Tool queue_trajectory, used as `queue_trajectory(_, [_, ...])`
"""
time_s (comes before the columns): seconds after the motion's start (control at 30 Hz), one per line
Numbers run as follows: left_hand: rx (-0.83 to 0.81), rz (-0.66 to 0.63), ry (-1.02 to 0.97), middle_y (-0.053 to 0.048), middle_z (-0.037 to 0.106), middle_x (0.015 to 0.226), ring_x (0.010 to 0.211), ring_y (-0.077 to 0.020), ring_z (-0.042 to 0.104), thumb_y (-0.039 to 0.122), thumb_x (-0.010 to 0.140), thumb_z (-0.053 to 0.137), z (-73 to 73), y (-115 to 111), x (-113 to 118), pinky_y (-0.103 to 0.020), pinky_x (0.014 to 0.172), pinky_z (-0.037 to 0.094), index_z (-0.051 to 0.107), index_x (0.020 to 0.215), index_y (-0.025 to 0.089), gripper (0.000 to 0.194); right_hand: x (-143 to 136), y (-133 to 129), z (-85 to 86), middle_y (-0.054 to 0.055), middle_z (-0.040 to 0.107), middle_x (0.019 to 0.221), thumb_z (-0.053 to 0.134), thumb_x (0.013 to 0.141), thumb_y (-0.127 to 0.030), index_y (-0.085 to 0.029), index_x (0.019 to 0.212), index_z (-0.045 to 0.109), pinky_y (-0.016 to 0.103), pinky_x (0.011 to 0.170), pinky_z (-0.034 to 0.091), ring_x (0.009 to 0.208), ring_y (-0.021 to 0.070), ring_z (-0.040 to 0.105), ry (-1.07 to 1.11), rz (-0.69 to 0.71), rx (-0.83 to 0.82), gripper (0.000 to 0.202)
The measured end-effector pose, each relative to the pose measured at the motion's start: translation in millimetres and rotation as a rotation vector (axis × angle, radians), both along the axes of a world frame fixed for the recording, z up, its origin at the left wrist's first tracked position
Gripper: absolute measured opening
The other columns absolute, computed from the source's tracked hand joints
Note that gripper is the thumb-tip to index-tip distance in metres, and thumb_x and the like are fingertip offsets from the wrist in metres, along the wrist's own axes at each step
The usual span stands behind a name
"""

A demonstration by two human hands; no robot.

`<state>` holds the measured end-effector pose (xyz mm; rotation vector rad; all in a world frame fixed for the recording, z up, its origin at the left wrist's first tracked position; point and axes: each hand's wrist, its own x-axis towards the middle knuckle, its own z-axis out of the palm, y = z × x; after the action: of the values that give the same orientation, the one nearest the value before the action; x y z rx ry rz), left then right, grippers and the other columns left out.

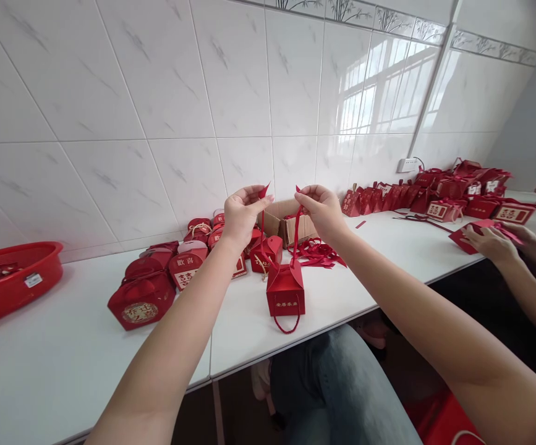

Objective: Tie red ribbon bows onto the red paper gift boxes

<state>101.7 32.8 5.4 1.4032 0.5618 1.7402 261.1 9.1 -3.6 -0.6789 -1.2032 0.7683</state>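
A small red gift box point(285, 295) with gold characters stands upright near the table's front edge, a twisted cord handle point(287, 331) hanging down its front. From its top rises a red ribbon point(297, 238) in two lengths. My left hand point(245, 213) pinches one end of it between thumb and fingertips, and my right hand point(319, 210) pinches the other end. Both hands are held up above the box, apart from each other, with the ribbon's pointed tips sticking up past the fingers.
Several red gift boxes point(143, 296) sit at left, near a red plastic basket point(40, 262). Behind are a cardboard box point(274, 224) and loose red ribbons point(321, 254). Further right, a co-worker's hands point(493, 244) hold another red box point(462, 240); more boxes point(448, 185) line the wall.
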Motion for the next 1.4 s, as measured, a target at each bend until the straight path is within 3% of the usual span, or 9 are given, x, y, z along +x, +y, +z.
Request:
queue_trajectory(0.3, [-0.068, -0.041, -0.034, -0.002, 0.066, 0.075, 0.058, -0.0081, 0.053, 0.023, 0.060, 0.074, 8.0, -2.7, -1.8, -0.023, 0.056, 0.044, 0.069, 0.076, 0.016, 0.019, 9.4, -4.1, 1.5, -0.005, 0.047, 0.063, 0.069, 0.073, -0.033, -0.021, 0.074, 0.055, 0.022, 0.052, 0.037, 0.053, 0.0068, 0.041, -0.057, -0.094, -0.087, 0.018])
queue_trajectory(0.47, [-0.092, -0.083, -0.063, 0.000, 0.064, 0.073, 0.061, -0.0089, 0.054, 0.024, 0.060, 0.076, 12.5, -3.5, -1.2, -0.022, 0.055, 0.043, 0.068, 0.076, 0.019, 0.018, 12.4, 0.0, 2.4, -0.001, 0.060, 0.076, 0.075, 0.065, -0.035, -0.019, 0.073, 0.060, 0.024, 0.060, 0.047, 0.066, 0.0093, 0.054, -0.002, 0.077, -0.074, 0.023])
queue_trajectory(0.57, [-0.104, -0.102, -0.082, 0.002, 0.061, 0.069, 0.061, -0.0095, 0.055, 0.023, 0.058, 0.077, 14.7, -4.4, 0.0, -0.022, 0.054, 0.043, 0.066, 0.074, 0.019, 0.020, 15.3, 2.3, 3.1, 0.003, 0.067, 0.086, 0.076, 0.064, -0.035, -0.019, 0.083, 0.067, 0.028, 0.067, 0.050, 0.074, 0.0124, 0.060, -0.010, 0.101, -0.096, 0.027])
queue_trajectory(0.83, [-0.082, -0.036, -0.005, -0.006, 0.068, 0.083, 0.080, -0.0172, 0.065, 0.028, 0.061, 0.076, 15.7, -8.2, 2.5, -0.025, 0.063, 0.048, 0.057, 0.072, 0.017, 0.025, 20.8, 5.7, 5.0, 0.003, 0.069, 0.088, 0.077, 0.063, -0.039, -0.020, 0.080, 0.069, 0.028, 0.072, 0.050, 0.082, 0.0147, 0.062, -0.007, 0.063, -0.095, 0.027])
queue_trajectory(1.0, [0.003, 0.119, 0.071, -0.005, 0.069, 0.077, 0.077, -0.0179, 0.065, 0.026, 0.066, 0.072, 17.0, -8.8, 3.7, -0.026, 0.062, 0.047, 0.051, 0.068, 0.019, 0.022, 19.7, 2.9, 5.7, 0.003, 0.069, 0.086, 0.076, 0.064, -0.038, -0.019, 0.080, 0.068, 0.027, 0.071, 0.049, 0.080, 0.0136, 0.062, -0.029, 0.054, -0.083, 0.027])
queue_trajectory(1.13, [0.087, 0.227, 0.127, -0.002, 0.065, 0.064, 0.069, -0.0153, 0.062, 0.021, 0.069, 0.064, 18.8, -10.7, 3.7, -0.024, 0.056, 0.042, 0.046, 0.060, 0.020, 0.020, 19.7, 1.3, 6.5, 0.003, 0.068, 0.086, 0.074, 0.066, -0.038, -0.019, 0.082, 0.068, 0.027, 0.070, 0.048, 0.081, 0.0136, 0.062, -0.051, 0.044, -0.082, 0.025])
queue_trajectory(1.27, [0.018, 0.133, 0.143, -0.001, 0.062, 0.059, 0.049, -0.0097, 0.048, 0.019, 0.067, 0.057, 19.8, -12.3, 3.5, -0.021, 0.042, 0.027, 0.041, 0.055, 0.020, 0.020, 20.1, 0.2, 7.0, 0.003, 0.068, 0.087, 0.073, 0.068, -0.037, -0.019, 0.082, 0.068, 0.027, 0.071, 0.048, 0.082, 0.0135, 0.062, -0.060, 0.046, -0.078, 0.024])
queue_trajectory(1.4, [-0.045, 0.049, 0.096, 0.000, 0.058, 0.056, 0.044, -0.0081, 0.040, 0.019, 0.065, 0.055, 20.4, -12.9, 3.9, -0.022, 0.038, 0.019, 0.043, 0.055, 0.020, 0.015, 20.7, -1.8, 6.8, 0.003, 0.068, 0.089, 0.074, 0.067, -0.037, -0.019, 0.082, 0.068, 0.027, 0.070, 0.047, 0.081, 0.0131, 0.061, -0.054, 0.056, -0.078, 0.023])
